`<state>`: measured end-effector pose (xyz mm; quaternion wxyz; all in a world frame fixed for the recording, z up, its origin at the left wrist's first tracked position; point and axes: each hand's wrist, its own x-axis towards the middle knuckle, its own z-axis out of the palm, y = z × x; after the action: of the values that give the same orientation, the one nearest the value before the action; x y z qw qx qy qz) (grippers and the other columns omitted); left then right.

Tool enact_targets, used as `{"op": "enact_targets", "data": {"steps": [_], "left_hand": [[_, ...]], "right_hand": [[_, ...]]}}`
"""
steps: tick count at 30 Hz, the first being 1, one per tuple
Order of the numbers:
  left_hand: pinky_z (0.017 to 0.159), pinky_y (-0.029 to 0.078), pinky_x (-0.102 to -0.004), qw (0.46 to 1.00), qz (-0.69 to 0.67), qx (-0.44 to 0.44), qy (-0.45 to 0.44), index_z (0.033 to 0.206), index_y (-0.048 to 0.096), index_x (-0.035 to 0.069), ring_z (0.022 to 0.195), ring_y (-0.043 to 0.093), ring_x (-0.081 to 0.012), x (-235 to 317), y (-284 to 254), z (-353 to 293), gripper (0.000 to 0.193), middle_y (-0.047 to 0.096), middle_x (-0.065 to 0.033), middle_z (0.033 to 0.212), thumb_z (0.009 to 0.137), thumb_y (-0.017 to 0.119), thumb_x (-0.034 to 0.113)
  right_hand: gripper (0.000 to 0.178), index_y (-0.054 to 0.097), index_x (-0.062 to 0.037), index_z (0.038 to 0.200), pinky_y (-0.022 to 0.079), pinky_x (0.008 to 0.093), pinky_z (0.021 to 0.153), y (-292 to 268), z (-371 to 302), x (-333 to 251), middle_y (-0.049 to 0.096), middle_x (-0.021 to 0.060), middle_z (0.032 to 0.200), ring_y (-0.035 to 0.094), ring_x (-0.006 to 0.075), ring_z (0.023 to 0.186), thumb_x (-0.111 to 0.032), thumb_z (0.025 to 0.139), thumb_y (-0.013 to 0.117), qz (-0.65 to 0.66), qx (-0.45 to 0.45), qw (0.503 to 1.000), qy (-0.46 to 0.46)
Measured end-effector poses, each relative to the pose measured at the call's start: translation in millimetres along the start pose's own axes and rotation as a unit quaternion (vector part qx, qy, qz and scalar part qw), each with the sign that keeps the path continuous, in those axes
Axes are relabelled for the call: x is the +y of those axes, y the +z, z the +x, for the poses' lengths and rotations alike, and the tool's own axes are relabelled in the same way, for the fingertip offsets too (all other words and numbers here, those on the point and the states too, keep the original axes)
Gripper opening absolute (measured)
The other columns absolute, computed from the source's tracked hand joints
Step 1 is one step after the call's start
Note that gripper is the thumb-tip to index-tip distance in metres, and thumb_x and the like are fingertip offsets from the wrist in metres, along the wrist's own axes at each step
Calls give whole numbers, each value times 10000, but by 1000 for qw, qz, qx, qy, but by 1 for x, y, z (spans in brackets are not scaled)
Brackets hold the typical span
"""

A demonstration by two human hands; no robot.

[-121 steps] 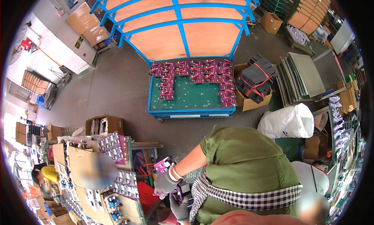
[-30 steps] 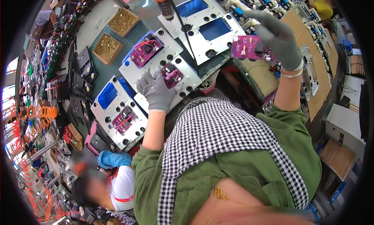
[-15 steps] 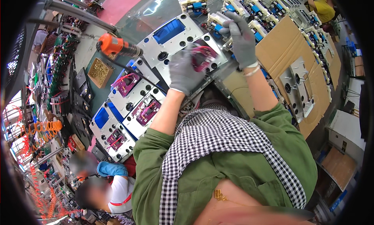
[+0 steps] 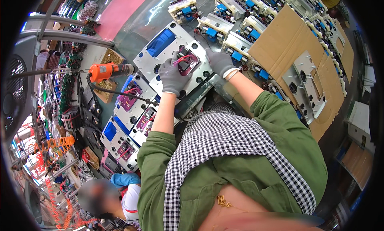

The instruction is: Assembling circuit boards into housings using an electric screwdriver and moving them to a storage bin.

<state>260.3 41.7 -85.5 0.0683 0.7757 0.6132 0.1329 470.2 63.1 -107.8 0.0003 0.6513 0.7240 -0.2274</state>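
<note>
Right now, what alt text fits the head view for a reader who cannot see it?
Two grey-gloved hands, left hand and right hand, press on a magenta circuit board seated in a white fixture plate on the bench. An orange power screwdriver hangs to the left.

Electronics assembly workshop, probably; jig plates (image 4: 160, 51), circuit boards (image 4: 128, 99), hanging orange screwdriver (image 4: 106, 71).
</note>
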Motion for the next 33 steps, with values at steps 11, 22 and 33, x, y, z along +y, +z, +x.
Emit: {"op": "enact_targets", "data": {"steps": [11, 22, 33], "left_hand": [[1082, 267, -474, 995, 30, -70, 65, 1410, 360, 73, 1309, 330, -401, 54, 15, -8, 995, 357, -222, 1418, 615, 803, 473], [1047, 312, -493, 987, -94, 96, 92, 1322, 489, 54, 1269, 387, -371, 95, -21, -19, 600, 445, -171, 1370, 829, 659, 351], [1028, 337, -467, 971, -156, 40, 177, 1253, 545, 51, 1227, 440, -335, 162, -12, -41, 460, 513, -158, 1294, 852, 635, 258]], "right_hand": [[404, 516, -73, 1208, 502, 414, 659, -43, -87, 74, 576, 114, 910, 609, 271, 775, -256, 851, 567, -32, 270, 958, -92], [756, 457, -179, 1352, 400, 413, 1000, -138, -290, 309, 504, 134, 1308, 482, 321, 1217, -344, 685, 773, -27, 113, 910, 397], [699, 459, -142, 1368, 365, 390, 1048, -101, -285, 393, 508, 106, 1315, 490, 302, 1204, -282, 744, 740, -172, 289, 880, 334]]}}
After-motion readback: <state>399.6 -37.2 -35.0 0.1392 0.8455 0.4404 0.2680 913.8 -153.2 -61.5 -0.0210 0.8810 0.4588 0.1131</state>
